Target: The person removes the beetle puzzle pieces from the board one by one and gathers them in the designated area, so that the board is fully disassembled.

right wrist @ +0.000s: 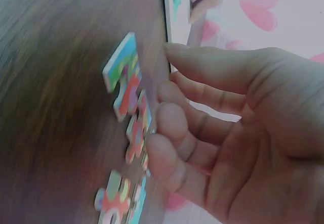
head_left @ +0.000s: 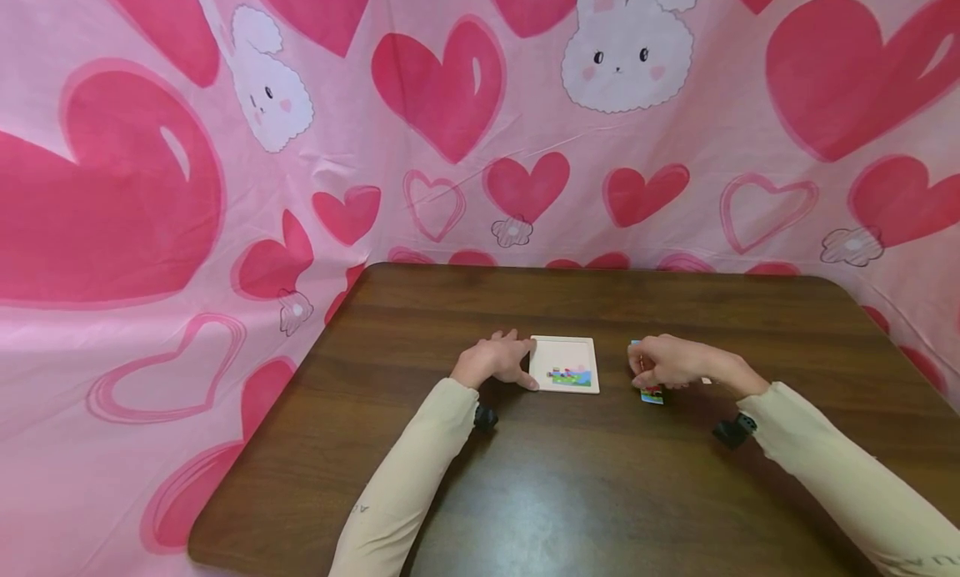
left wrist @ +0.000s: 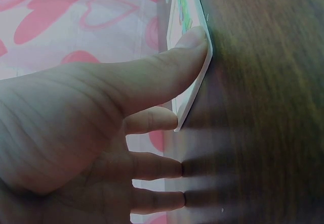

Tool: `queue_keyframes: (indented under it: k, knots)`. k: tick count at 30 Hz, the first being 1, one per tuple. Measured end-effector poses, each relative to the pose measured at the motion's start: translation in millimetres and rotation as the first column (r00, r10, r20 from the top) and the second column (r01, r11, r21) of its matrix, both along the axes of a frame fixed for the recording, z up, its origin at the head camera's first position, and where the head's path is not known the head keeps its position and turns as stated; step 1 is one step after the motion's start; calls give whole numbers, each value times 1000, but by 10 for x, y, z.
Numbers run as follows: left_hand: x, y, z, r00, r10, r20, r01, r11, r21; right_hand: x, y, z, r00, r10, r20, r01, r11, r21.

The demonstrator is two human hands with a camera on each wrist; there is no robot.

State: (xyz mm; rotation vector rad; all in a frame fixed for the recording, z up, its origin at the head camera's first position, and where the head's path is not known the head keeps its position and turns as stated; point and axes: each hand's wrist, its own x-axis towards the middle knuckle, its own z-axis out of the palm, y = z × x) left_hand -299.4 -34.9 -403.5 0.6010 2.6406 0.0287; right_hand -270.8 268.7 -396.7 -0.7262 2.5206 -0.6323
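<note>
A square white puzzle tray (head_left: 558, 350) lies on the table, with a few joined puzzle pieces (head_left: 572, 377) in its lower right part. At its left side is my left hand (head_left: 495, 361), thumb on the near rim and the other fingers spread along the far left corner. My right hand (head_left: 670, 361) hovers over loose jigsaw pieces to the right of the tray, fingers loosely bent. In the right wrist view nothing shows between thumb and fingers. A green, blue and red piece (right wrist: 124, 75) lies beside the fingertips; smaller pieces (right wrist: 135, 135) sit behind it, partly hidden by the fingers.
The brown wooden table (head_left: 525, 477) has rounded corners. A pink heart-and-rabbit cloth (head_left: 465, 210) hangs behind it and on the left. Another group of loose pieces (right wrist: 114, 201) lies low in the right wrist view.
</note>
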Motion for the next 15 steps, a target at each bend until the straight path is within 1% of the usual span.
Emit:
queue_keyframes:
  k: [3,6,8,15]
  knots:
    - [1,-1,-6,1000,2,-2,-2,1000,-2,0,-83,-5,996,24,-86,-26,999,-19]
    - [-2,-2,-10,1000,4,-2,-4,1000,0,-2,-167,-20,986,41,-164,-47,998,-35]
    - [-2,-2,-12,1000,3,-1,-3,1000,1,-6,-217,-36,978,49,-201,-59,997,-44]
    - [-6,-9,-10,1000,0,1,0,1000,11,-34,-378,-84,968,36,-249,-52,997,-56]
